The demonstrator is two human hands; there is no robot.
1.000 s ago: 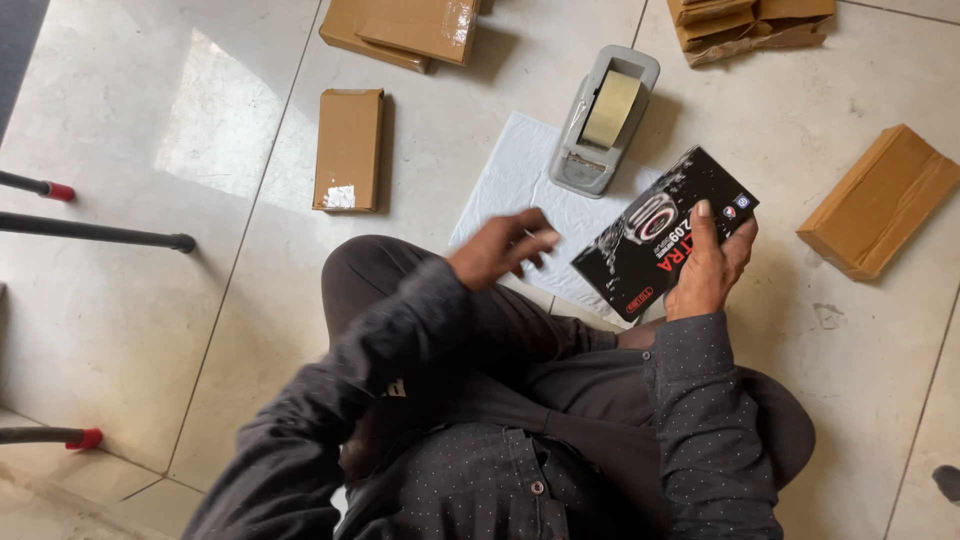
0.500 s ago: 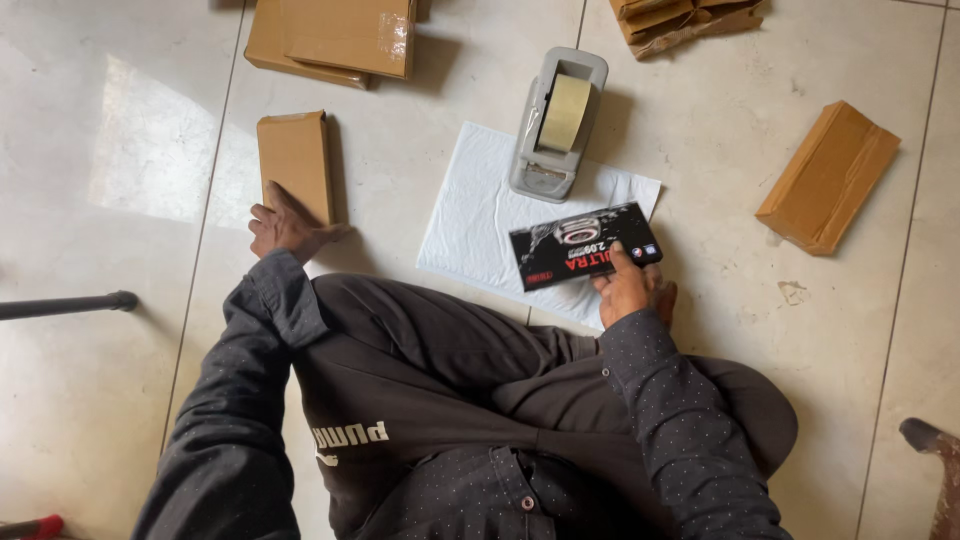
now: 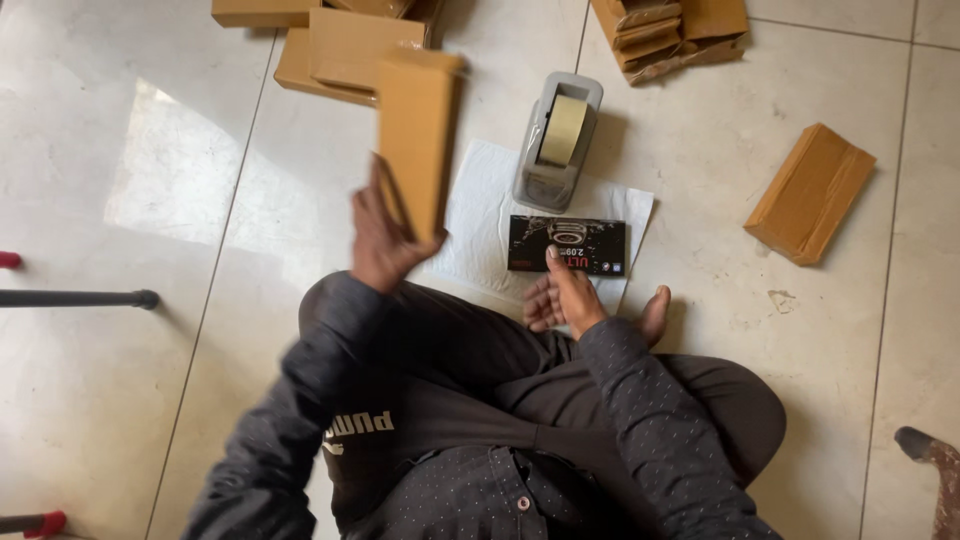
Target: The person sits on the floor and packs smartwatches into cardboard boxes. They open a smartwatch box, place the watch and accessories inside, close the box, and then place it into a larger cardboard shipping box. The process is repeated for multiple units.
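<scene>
Seated cross-legged on a pale tiled floor, I am holding a flat brown cardboard box up in my left hand, the fingers clamped around its lower end so that it is standing nearly upright in the air, blurred, above the left edge of a white sheet that is lying on the tiles. My right hand is resting low in front of my knee, its fingers loosely apart and gripping nothing, one fingertip touching the near edge of a black printed carton. That carton is lying flat on the white sheet, just in front of a grey tape dispenser loaded with a roll of tan tape, which is sitting at the sheet's far edge. My bare foot is showing just to the right of my right hand.

More brown boxes are lying around me: a loose stack at the far left, partly behind the box I am holding, a pile of them at the far right, and a single one lying alone on the tiles, well apart to the right. A dark metal leg is crossing the floor at the left edge.
</scene>
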